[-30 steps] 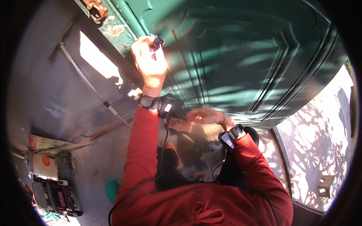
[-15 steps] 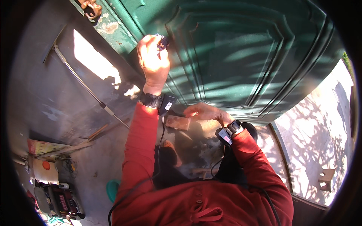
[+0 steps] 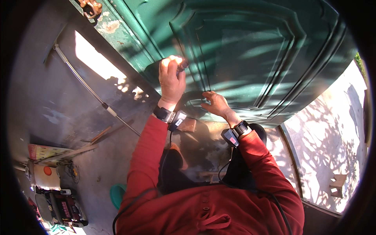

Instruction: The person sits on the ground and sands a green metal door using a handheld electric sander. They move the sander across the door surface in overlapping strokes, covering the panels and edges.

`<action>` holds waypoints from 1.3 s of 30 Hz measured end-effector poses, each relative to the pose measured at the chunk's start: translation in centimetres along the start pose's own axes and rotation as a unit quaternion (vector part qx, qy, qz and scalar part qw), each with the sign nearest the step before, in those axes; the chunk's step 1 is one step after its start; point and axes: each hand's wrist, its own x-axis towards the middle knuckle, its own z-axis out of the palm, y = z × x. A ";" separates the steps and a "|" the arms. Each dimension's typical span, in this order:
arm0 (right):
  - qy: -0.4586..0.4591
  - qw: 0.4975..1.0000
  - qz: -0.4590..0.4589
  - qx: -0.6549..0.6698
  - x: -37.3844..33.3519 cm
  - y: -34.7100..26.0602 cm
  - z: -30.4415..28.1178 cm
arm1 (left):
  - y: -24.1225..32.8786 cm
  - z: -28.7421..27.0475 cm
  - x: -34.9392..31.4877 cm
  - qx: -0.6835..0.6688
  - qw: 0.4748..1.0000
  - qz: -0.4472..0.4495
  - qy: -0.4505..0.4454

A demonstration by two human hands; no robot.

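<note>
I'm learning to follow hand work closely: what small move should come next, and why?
Perhaps move the small dark bundle lightly along the green door. The left hand grips it close to the door's surface, though contact is hard to tell, and the right hand, lower down by the same door, seems to hold nothing.

The head fisheye looks down at both hands [image 3: 172,82] from nearby.

Glaring sunlight [image 3: 94,54] — dappled shadows [image 3: 319,135]
</note>
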 end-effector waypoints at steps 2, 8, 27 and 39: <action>-0.026 1.000 0.009 0.007 0.2 0.4 -0.1 | -1.4 -0.4 3.9 0.037 0.998 -0.009 0.049; -0.070 0.981 0.071 0.165 0.4 1.4 0.5 | -1.2 1.8 0.9 0.033 0.997 -0.016 0.075; -0.079 0.991 0.003 0.106 0.0 2.2 0.3 | -3.5 3.1 -7.1 0.041 0.992 -0.092 0.073; -0.052 0.998 -0.012 0.032 0.0 1.6 -0.2 | -4.4 1.2 -7.8 0.007 0.992 -0.127 0.029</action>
